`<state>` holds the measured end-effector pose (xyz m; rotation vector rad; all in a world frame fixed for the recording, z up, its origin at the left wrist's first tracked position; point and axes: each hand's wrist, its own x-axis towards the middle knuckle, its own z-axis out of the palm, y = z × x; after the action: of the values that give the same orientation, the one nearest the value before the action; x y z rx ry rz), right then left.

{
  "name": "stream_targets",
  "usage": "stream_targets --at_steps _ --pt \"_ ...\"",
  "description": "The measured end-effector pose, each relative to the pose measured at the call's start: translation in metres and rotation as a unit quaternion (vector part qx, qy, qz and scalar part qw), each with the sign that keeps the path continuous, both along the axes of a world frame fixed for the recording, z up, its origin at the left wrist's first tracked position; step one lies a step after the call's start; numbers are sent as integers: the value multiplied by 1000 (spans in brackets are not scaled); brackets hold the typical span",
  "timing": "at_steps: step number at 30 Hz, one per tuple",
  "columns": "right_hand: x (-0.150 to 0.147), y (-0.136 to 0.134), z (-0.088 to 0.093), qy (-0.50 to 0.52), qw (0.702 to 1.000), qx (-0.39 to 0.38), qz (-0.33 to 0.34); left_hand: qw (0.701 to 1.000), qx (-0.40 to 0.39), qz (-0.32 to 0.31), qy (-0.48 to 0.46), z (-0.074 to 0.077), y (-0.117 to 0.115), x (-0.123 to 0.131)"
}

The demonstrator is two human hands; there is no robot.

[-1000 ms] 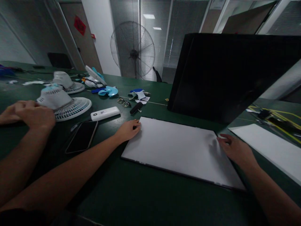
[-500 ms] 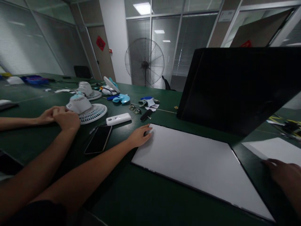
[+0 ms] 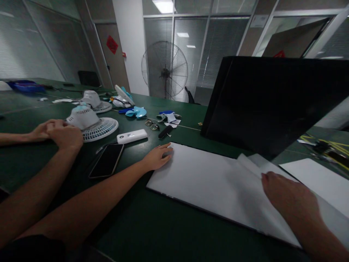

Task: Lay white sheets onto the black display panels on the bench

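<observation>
A large white flat panel (image 3: 207,182) lies on the green table in front of me. My left hand (image 3: 158,156) rests on its far left corner, fingers stretched flat, holding nothing. My right hand (image 3: 289,196) is at the panel's right end, fingers curled on a thin white sheet (image 3: 252,162) whose corner stands lifted off the panel. A big black screen panel (image 3: 272,102) leans upright just behind.
A co-worker's clasped hands (image 3: 58,131) lie at the left beside white fan parts (image 3: 92,123). Close by are a dark phone (image 3: 107,160), a white power bank (image 3: 132,136), glasses (image 3: 152,124), blue fan blades (image 3: 136,111) and another white sheet (image 3: 319,180) at the right.
My right hand went from the panel's right corner out to the right, then came back; a thin sheet now stands lifted there. My left hand stayed on the far left corner.
</observation>
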<state>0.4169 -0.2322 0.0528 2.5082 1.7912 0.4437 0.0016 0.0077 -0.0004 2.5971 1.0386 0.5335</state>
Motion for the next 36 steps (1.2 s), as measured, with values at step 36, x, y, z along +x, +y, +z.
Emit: stream_targets --at_steps 36 --pt "-41 18 -73 48 994 -54 88 997 -15 0 -71 -18 10 1"
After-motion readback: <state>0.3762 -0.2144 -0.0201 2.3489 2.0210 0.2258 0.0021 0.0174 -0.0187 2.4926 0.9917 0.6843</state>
